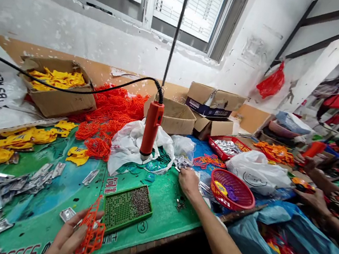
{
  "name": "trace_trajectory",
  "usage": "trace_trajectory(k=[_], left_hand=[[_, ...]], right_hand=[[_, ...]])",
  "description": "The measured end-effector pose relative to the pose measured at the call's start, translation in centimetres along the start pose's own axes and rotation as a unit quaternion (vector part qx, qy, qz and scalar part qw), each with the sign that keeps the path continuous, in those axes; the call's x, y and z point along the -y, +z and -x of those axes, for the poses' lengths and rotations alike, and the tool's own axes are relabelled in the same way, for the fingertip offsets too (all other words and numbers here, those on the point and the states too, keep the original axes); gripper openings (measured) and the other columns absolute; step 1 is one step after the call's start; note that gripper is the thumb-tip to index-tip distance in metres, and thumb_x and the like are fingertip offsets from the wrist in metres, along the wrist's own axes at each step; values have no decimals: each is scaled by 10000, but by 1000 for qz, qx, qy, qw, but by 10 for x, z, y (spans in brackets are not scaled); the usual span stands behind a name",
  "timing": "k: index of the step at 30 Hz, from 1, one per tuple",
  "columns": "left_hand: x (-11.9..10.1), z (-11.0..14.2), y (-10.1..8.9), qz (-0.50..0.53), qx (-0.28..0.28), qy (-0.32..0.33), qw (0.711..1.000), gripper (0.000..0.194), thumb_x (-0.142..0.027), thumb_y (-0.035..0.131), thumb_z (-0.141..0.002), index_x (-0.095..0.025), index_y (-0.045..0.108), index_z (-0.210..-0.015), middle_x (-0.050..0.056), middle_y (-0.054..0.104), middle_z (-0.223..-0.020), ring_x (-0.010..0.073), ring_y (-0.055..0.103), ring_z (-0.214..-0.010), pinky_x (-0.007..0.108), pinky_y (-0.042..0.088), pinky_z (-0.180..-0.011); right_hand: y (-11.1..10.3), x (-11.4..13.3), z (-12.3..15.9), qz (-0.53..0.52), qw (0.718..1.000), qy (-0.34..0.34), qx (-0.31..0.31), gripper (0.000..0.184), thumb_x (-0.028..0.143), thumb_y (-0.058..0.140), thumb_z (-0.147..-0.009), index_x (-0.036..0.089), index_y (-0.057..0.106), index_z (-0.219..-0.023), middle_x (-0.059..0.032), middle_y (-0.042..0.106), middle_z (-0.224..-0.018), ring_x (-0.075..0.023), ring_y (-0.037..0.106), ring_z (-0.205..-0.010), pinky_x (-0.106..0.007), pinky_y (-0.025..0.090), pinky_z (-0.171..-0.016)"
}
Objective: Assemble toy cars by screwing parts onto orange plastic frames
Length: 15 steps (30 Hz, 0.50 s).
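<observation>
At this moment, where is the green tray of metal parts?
In the head view, the green tray lies on the table, low, left of centre, right of the orange frame in the left hand, below the hanging red tool.

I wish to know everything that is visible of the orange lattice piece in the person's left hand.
The orange openwork lattice piece looks like moulded plastic: thin bars cross with open gaps between. Its upper end is slim; lower down it widens toward the right. It stands on end, slightly tilted, held by the bare left hand, whose fingers partly hide it. In the picture it overlaps the left edge of the green rectangular perforated tray; whether they touch is unclear.
</observation>
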<state>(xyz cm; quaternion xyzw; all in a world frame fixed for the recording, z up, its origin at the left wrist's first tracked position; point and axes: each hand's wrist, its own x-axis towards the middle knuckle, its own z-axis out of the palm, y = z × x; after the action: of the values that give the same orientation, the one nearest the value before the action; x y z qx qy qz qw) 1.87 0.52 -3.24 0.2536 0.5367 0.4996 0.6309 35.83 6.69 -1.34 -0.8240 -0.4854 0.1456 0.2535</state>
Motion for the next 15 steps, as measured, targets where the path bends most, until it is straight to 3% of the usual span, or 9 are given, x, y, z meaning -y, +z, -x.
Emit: trace_trajectory(k=[3,5,7,10,13,15], left_hand=[[-5,12,10,39,6,6,999,688,-488,843,-613,-265,613,-1222,49,743,-1172,266,714,-986,301,578,-737],[-9,21,19,68,18,11,997,684,-470,825,-658,-258,584,-1262,54,725,-1212,242,702,-1021,287,552,-807],[-11,29,26,99,29,29,994,675,-438,809,-698,-237,558,-1292,67,716,-1218,222,699,-1014,281,531,-839],[-12,35,30,118,33,58,991,626,-428,766,-759,-223,533,-1302,73,728,-1147,212,708,-935,297,526,-818],[-12,38,23,120,11,90,989,588,-417,746,-782,-224,525,-1291,63,721,-1106,208,704,-883,319,527,-817],[-10,37,16,113,-11,113,987,578,-415,731,-796,-222,516,-1297,67,710,-1124,213,694,-927,323,521,-846]], right_hand=[[-3,17,38,-111,990,-31,76,231,356,571,-930,145,653,-887,-51,672,-943,-186,649,-881,-347,544,-790],[3,34,69,-196,965,-55,165,281,413,575,-879,163,609,-755,-6,626,-738,-152,621,-689,-292,524,-655],[14,54,100,-263,929,-66,250,325,490,602,-806,178,566,-723,18,582,-658,-119,554,-547,-272,489,-547],[31,81,137,-416,836,-27,358,394,525,739,-654,177,565,-716,34,561,-607,-82,477,-459,-238,425,-460],[44,99,157,-545,728,43,413,412,437,872,-548,159,610,-702,45,561,-574,-54,456,-423,-202,381,-424],[51,106,166,-577,696,48,425,391,396,896,-557,154,636,-721,49,569,-583,-45,464,-420,-186,380,-419]])
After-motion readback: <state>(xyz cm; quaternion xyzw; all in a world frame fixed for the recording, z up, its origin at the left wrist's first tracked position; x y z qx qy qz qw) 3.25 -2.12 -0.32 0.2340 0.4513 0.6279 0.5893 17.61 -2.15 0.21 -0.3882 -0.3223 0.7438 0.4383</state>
